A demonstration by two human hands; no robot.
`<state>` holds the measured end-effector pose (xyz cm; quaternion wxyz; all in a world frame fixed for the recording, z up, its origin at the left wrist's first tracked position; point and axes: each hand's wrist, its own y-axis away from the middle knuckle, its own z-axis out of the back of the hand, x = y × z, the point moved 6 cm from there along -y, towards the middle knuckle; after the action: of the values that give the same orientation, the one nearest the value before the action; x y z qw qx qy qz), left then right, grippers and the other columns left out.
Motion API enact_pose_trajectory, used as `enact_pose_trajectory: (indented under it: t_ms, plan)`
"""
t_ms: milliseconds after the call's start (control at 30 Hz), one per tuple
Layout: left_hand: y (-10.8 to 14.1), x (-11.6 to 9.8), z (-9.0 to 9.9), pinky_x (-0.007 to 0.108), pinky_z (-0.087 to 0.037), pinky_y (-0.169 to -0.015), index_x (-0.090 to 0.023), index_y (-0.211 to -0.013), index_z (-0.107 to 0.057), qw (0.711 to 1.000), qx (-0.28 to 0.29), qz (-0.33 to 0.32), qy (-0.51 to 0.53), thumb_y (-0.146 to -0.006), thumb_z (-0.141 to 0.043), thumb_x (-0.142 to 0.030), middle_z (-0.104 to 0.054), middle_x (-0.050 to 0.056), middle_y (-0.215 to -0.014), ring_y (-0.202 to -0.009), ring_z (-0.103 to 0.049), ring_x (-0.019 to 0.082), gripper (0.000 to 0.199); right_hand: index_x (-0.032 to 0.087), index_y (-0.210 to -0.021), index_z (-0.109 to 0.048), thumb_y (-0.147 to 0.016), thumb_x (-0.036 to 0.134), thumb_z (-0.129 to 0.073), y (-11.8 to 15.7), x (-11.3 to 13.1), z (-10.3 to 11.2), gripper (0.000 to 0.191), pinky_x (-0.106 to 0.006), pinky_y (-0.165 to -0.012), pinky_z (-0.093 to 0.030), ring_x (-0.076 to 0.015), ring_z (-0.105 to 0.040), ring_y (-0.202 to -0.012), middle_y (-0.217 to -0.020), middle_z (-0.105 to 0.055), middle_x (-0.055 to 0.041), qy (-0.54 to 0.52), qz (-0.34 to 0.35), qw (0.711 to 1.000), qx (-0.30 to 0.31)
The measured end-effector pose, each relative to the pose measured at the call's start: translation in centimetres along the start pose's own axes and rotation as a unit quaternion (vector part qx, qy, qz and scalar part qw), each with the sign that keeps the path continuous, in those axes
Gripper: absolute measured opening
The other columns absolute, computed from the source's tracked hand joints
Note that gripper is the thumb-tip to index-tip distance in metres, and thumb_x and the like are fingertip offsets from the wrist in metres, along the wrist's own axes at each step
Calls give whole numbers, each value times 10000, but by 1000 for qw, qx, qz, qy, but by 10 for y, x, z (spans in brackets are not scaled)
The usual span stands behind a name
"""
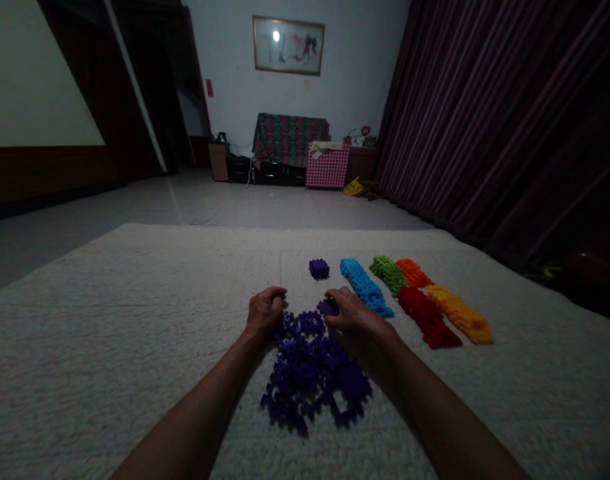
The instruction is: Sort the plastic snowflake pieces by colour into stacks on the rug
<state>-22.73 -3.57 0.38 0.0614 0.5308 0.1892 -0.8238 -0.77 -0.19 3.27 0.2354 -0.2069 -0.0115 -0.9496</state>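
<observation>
A pale textured mat [135,347] covers the floor. On it, nearest the person, lies a loose pile of purple interlocking pieces [309,373], the landmark here. The left hand [265,311] rests at the pile's far left edge, fingers curled into a loose fist touching the pieces; whether it grips one cannot be told. The right hand [349,309] sits at the pile's far right edge, fingers bent together, pinching a purple piece [327,307]. Beyond the pile sits a small purple stack [319,268]. To the pile's right lie rows of joined pieces: blue [365,287], green [389,274], red [427,317], orange [413,272], yellow [459,314]. No writing is readable.
</observation>
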Motion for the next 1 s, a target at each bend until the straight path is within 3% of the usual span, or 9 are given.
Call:
enact_pose_trajectory:
  t_ms: [200, 367, 533, 733, 1000]
  plan:
    - [0, 3, -1, 256, -546, -695, -183, -919, -747, 1000, 3, -5, 6, -733, -494, -196, -762, 53, -860, -758, -726, 170, 314, 180, -1127, -644, -625, 219, -700, -11, -8, 3, 507, -322, -845, -458, -229, -587, -936, -1005, -630, -80, -41, -1, 996, -75]
    - [1, 0, 0, 257, -541, -706, -167, -929, -744, 1000, -4, -6, -4, -742, -473, -178, -761, 59, -854, -759, -724, 165, 329, 168, -1097, -647, -671, 237, -662, -48, -8, 24, 432, -351, -871, -465, -246, -584, -956, -1000, -646, -106, -47, -34, 981, -187]
    - [4, -7, 2, 253, -538, -691, -164, -915, -745, 1000, -7, -4, -7, -755, -470, -165, -762, 52, -823, -732, -715, 160, 318, 149, -997, -667, -689, 244, -641, -78, -7, 28, 323, -351, -893, -466, -244, -583, -955, -984, -627, -121, -60, -77, 970, -222]
    - [5, -9, 1, 238, -543, -692, -167, -936, -742, 1000, -9, 8, -7, -775, -481, -155, -768, 48, -838, -754, -718, 155, 308, 181, -1030, -633, -696, 242, -613, -75, -6, 15, 340, -411, -954, -453, -279, -542, -1026, -1041, -589, -135, -67, -22, 947, -315]
    - [5, -10, 1, 236, -548, -687, -167, -922, -741, 1000, -7, 17, 0, -768, -479, -143, -766, 45, -823, -749, -719, 156, 305, 178, -1087, -593, -735, 273, -586, -70, -5, 11, 365, -439, -983, -434, -286, -525, -1059, -1072, -571, -132, -83, -9, 932, -352]
